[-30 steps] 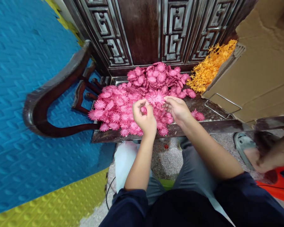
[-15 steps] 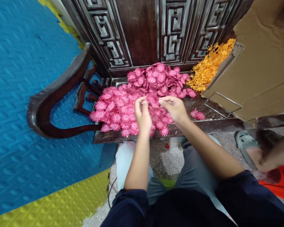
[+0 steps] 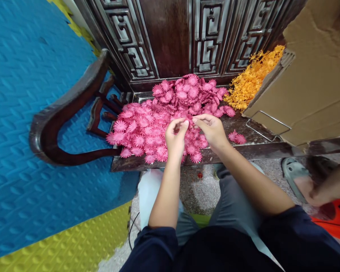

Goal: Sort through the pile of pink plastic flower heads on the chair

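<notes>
Over a heap of pink artificial flowers (image 3: 141, 128), my two hands meet with their fingertips a short gap apart. My left hand (image 3: 175, 138) is closed in a pinch, thumb against forefinger, on a pink flower (image 3: 190, 120) that blends into the heap behind it. From the other side, my right hand (image 3: 212, 132) pinches the same flower between thumb and forefinger. The fingers cover much of it, so its outline is hard to make out. Two loose pink flowers (image 3: 237, 137) lie on the wood right of my right hand.
Dark wooden bench (image 3: 252, 151) with a carved back and curved armrest (image 3: 65, 109). Orange flower pieces (image 3: 252, 79) are piled behind a cardboard box (image 3: 308, 83) with a wire handle (image 3: 268, 126). At right is another person's foot in a grey clog (image 3: 296, 175). Blue mat (image 3: 45, 151) at left.
My left hand has moved right, bringing its fingertips closer to those of my right hand. The flower between them shows less now. The heap looks the same.
</notes>
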Available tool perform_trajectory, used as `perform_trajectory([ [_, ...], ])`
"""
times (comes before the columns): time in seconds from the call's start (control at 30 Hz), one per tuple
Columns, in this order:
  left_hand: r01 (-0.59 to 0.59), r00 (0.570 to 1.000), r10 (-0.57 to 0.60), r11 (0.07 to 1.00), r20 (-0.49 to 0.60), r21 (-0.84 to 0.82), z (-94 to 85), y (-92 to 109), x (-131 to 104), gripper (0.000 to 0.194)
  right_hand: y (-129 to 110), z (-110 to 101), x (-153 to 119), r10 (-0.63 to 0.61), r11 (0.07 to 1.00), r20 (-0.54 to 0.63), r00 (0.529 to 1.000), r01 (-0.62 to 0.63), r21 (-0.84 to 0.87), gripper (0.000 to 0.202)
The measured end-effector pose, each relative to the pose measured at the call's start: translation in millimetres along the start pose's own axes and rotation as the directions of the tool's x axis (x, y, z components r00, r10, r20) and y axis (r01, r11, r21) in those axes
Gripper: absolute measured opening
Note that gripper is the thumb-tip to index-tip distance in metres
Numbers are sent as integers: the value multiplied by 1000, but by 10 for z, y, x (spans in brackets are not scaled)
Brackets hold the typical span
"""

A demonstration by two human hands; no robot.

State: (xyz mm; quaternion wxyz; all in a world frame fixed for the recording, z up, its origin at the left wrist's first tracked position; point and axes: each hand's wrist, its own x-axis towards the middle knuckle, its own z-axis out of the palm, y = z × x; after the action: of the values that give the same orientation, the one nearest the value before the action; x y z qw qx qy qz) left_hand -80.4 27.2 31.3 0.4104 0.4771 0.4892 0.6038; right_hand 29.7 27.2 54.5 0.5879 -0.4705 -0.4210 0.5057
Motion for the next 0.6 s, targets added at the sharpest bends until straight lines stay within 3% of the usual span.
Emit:
perform_trajectory([
  [0.27,33,995,-41,995,-94,-89,4,-39,19,8,-24,17,7,62,997,-69,996,-59,44,4],
  [0.43,0,991,-22,985,-131,-170,-18,-45,33,9,-28,-29,66,257,958,-145,955,-233,167,2],
  [0.6,-88,981,71,992,-181,-86,42,-82,-22,11,-47,-3,63,353,923,-159,922,-316,221,8],
])
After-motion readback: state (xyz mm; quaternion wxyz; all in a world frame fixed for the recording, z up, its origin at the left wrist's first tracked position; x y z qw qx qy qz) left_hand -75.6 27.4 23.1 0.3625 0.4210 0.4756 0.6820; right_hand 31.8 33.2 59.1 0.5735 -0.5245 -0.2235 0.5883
